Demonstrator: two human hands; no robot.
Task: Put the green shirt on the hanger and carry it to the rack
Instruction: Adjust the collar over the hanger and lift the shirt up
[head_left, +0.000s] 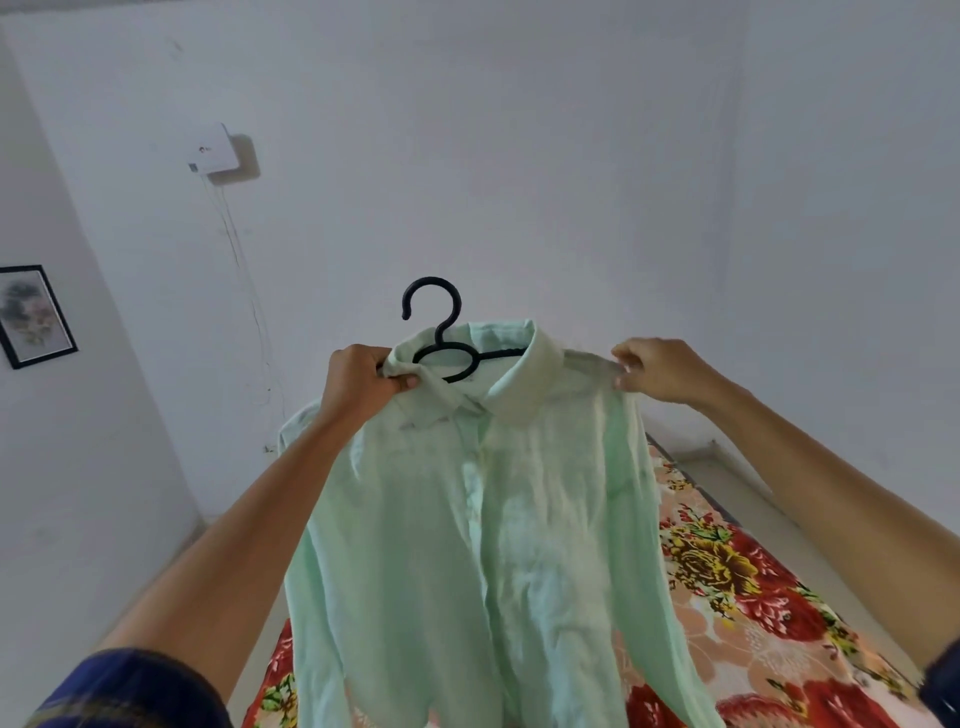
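So the green shirt (493, 519) is hanging up in the air in the middle of the view, front facing the camera, with the black hanger (441, 332) sitting inside the collar and its hook poking up above it. The left hand (358, 382) is gripping the left shoulder of the shirt, fingers curled tight around a bunch of fabric right beside the hanger's end; can't tell if it's also got the hanger arm in there. The right hand (654, 371) is pinching the right shoulder seam between thumb and fingertips, the rest of the fingers loosely bent. The shirt body is draping down between both arms, sleeves hanging at the sides, and the lower part is dangling over the bed (753, 597) with its red and orange floral sheet. On the far wall, up left, a small white box (215, 150) is mounted with wires trailing down, and a framed picture (34, 314) is hanging at the left edge.
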